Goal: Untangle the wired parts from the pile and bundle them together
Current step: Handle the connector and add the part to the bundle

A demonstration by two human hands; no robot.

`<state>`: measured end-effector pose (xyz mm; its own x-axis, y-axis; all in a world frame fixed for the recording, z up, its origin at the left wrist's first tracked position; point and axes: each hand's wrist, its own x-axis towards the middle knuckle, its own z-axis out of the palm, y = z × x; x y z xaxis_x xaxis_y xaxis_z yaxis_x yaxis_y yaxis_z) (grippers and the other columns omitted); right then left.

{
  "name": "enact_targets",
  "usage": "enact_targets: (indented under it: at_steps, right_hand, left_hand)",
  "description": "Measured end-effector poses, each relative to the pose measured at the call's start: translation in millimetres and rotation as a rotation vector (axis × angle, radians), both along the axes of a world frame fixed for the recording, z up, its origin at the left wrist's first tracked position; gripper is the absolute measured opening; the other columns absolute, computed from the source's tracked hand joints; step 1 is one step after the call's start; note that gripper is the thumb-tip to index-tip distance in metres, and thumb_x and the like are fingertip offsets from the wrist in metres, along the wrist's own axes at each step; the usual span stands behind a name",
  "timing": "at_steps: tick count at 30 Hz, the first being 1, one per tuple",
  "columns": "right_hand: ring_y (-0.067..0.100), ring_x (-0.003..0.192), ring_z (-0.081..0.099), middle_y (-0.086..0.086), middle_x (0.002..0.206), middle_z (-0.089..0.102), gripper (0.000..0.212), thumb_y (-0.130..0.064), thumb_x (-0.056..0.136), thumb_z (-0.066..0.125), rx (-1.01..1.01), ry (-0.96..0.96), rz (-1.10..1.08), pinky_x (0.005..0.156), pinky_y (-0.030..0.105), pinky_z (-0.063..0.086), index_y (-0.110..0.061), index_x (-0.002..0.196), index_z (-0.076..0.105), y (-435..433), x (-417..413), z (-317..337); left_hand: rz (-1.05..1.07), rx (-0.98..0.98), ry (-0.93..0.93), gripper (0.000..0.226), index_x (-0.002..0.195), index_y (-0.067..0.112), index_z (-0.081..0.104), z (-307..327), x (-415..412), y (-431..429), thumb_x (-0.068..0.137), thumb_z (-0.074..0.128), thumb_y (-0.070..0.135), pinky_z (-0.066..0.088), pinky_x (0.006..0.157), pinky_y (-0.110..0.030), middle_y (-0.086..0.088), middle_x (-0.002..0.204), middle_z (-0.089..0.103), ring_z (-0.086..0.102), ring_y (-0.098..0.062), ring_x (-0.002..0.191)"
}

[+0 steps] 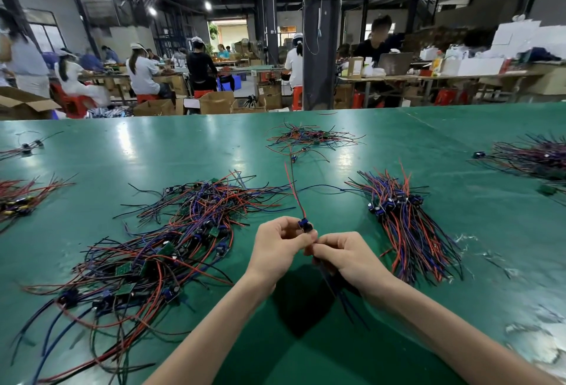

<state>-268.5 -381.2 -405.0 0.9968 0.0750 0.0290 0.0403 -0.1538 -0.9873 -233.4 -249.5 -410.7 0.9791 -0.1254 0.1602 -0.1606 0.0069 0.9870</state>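
Observation:
A big tangled pile (pixel 159 250) of small green boards with red, blue and black wires spreads over the green table (pixel 306 348) at my left. To my right lies a neat bundle (pixel 407 225) of the same wired parts, its wires all running one way. My left hand (pixel 278 246) pinches one wired part (pixel 305 225) at its small blue body; its red and black wires rise up and away. My right hand (pixel 343 254) meets the left at the fingertips and grips the part's dark wires that hang down below it.
A smaller loose heap of wires (pixel 309 136) lies at the far middle of the table. More wired piles sit at the far right (pixel 533 158) and the left edge (pixel 18 197). Beyond the table people work at benches among cardboard boxes.

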Motion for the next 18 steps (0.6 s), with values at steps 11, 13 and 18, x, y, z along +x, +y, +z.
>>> enact_targets:
  at_steps: [11,13,18]
  right_hand:
    - [0.006,0.039,0.036,-0.004,0.049,0.061,0.019,-0.006,0.091,0.058,-0.051,0.053,0.075,0.042,0.019,0.028,-0.01,0.076,0.069,4.2,-5.6,8.0]
    - [0.005,0.039,0.038,-0.004,0.048,0.059,0.019,-0.005,0.092,0.055,-0.011,0.084,0.089,0.044,0.018,0.03,-0.007,0.079,0.068,4.9,-8.7,8.1]
    - [0.003,0.036,0.036,-0.007,0.043,0.054,0.023,-0.004,0.096,0.049,-0.044,0.095,0.115,0.04,0.014,0.029,-0.008,0.081,0.065,11.2,-15.3,7.0]
  left_hand:
    - [0.216,0.051,-0.098,0.016,0.075,0.019,0.07,1.2,19.8,17.8,0.075,0.077,0.005,0.05,0.067,-0.015,0.006,0.068,0.067,0.057,-0.003,0.061]
    - [0.252,0.017,-0.087,0.015,0.076,0.018,0.07,2.4,24.2,22.1,0.075,0.077,0.004,0.048,0.065,-0.013,0.006,0.069,0.067,0.056,-0.002,0.061]
    - [0.326,-0.086,-0.05,0.016,0.077,0.016,0.069,4.3,34.4,35.1,0.076,0.075,0.001,0.045,0.063,-0.011,0.001,0.072,0.067,0.055,-0.007,0.064]
